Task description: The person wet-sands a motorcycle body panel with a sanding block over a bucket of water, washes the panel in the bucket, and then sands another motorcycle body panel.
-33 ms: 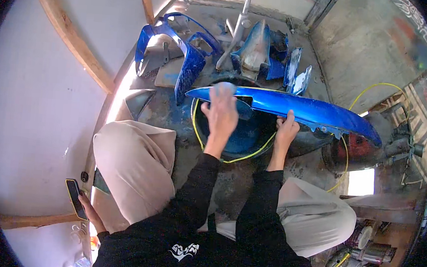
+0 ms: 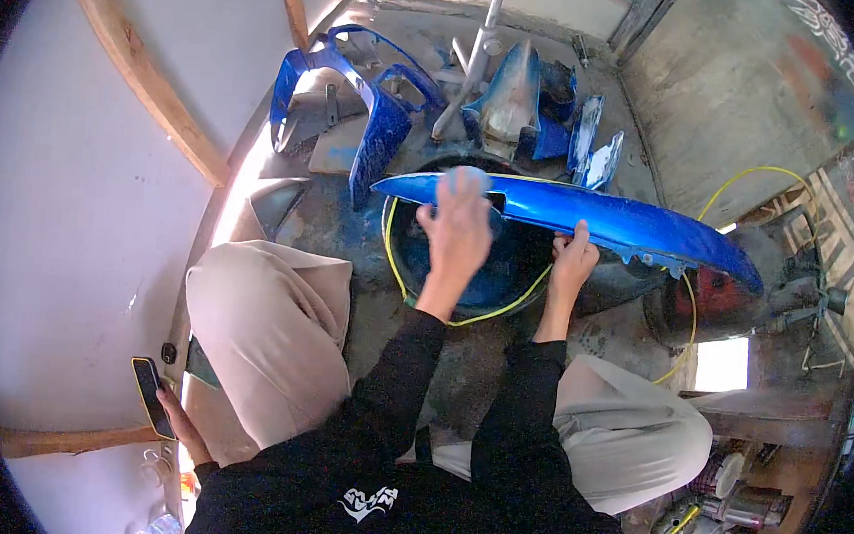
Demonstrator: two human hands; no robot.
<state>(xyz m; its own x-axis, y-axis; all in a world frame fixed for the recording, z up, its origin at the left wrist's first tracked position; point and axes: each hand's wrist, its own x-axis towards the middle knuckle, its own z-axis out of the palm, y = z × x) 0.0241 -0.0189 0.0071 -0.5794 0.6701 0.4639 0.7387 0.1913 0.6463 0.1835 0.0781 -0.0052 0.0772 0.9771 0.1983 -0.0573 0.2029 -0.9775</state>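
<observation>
Blue panel (image 2: 617, 212) lying crosswise, narrow tip pointing left, right hand (image 2: 572, 265) clamped on lower edge, left hand (image 2: 458, 234) over it, fingers too blurred to tell.

Glossy blue against dull, rough grey

Your long blue panel (image 2: 602, 209) looks like painted plastic, smooth and glossy, with bright highlights along its length. Ahead of you, the angular blue frame (image 2: 385, 128) shares that gloss under speckled dust, while the tapered piece (image 2: 509, 98) looks scuffed and matt, whitish down its middle. The post (image 2: 482, 55) beside it looks like dull, pale metal. Your trousers (image 2: 267, 325) and black top (image 2: 268, 506) are matt cloth. The floor (image 2: 464, 370) beneath you looks rough and stained; the beam (image 2: 130, 68) on your left is bare wood.
</observation>
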